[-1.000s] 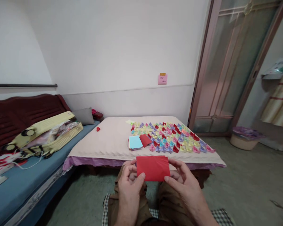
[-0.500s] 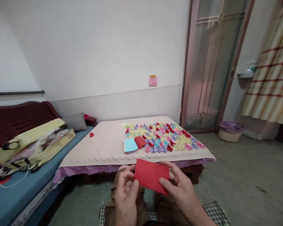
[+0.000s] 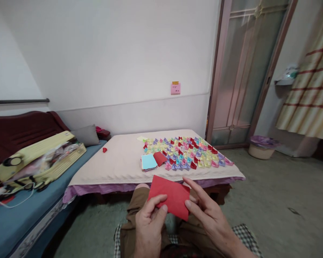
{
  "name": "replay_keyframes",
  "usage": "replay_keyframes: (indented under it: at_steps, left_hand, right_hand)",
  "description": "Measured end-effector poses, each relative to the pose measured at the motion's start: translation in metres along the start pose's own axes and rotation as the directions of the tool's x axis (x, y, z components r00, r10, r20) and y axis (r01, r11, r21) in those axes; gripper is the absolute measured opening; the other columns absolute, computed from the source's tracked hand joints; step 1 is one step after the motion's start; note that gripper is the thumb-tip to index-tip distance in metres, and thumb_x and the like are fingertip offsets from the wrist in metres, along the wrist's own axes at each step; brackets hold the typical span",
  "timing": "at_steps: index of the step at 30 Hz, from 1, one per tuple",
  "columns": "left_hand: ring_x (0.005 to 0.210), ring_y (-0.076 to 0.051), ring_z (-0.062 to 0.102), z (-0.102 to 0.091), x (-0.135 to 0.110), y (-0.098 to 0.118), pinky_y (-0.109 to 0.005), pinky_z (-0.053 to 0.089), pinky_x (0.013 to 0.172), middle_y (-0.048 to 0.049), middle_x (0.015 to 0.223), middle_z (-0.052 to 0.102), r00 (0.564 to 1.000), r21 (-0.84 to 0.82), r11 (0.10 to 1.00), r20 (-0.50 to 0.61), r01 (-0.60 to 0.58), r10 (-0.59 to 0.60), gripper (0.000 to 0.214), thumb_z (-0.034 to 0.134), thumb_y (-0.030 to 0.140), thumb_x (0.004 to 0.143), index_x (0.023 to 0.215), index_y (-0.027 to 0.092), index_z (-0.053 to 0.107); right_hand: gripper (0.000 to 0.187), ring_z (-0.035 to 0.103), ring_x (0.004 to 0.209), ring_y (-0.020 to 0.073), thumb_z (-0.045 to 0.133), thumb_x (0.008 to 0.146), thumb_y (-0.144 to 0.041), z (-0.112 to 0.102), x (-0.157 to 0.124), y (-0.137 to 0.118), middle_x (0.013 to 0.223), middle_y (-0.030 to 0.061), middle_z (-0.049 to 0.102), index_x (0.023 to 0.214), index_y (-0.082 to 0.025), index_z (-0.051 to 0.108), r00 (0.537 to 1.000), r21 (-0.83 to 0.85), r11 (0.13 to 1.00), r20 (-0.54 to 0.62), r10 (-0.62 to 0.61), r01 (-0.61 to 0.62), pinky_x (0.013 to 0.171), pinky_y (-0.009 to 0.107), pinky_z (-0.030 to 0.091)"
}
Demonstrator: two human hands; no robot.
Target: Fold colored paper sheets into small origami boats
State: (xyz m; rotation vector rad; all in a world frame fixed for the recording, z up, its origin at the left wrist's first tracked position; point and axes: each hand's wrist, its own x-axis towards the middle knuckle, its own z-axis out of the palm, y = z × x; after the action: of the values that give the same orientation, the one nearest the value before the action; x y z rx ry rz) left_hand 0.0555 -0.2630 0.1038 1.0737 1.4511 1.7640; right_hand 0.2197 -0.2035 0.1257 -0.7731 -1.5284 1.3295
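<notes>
The left hand (image 3: pixel 149 224) and right hand (image 3: pixel 207 218) both pinch a tilted red paper (image 3: pixel 169 196) over the lap, just before the bench (image 3: pixel 118 168). On the bench lie rows of folded papers (image 3: pixel 185 154) and a paper stack (image 3: pixel 148 162). An open yellow case (image 3: pixel 40 157) on the sofa (image 3: pixel 21 211) holds blurred clutter.

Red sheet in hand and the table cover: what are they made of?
The red sheet looks like thin matte paper: flat, crisp edges, pinched by left hand and right hand. The table cover looks like dull cream cloth, draping over the edge.
</notes>
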Motion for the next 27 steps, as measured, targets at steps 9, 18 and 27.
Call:
replay_keyframes:
  at_steps: [9,18,27]
  left_hand:
    - [0.065,-0.018,0.06,0.001,-0.002,0.018,-0.024,0.048,0.061,-0.0052,0.074,0.07,0.998,0.076,0.997,0.056,-0.002,-0.003,0.022,0.07,0.026,0.066,0.086,0.018,0.077]
    - [0.075,-0.022,0.065,0.001,-0.004,0.017,-0.026,0.051,0.067,-0.0071,0.081,0.074,0.996,0.11,0.993,0.082,-0.035,0.026,0.02,0.068,0.03,0.07,0.085,0.02,0.078]
    - [0.068,-0.019,0.065,0.012,-0.012,0.021,-0.023,0.051,0.06,-0.0063,0.079,0.074,0.998,0.113,0.991,0.008,-0.07,0.07,0.019,0.065,0.029,0.071,0.083,0.02,0.077]
  right_hand:
    - [0.017,0.065,0.079,0.0224,0.066,0.072,-0.024,-0.01,0.004,-0.015,0.085,0.0026,0.075,0.084,-0.027,0.078,0.962,-0.11,0.993,0.272,-0.006,0.038,0.075,0.03,0.049]
    - [0.009,0.058,0.064,0.0185,0.071,0.069,-0.029,0.001,0.004,-0.009,0.066,0.0021,0.069,0.069,-0.022,0.076,0.994,-0.058,0.998,0.108,-0.021,0.027,0.063,0.026,0.046]
    - [0.026,0.038,0.05,0.0105,0.074,0.062,-0.033,0.016,0.008,-0.004,0.051,-0.0052,0.044,0.054,-0.018,0.054,0.988,-0.011,0.999,-0.15,0.039,-0.041,0.047,0.022,0.029]
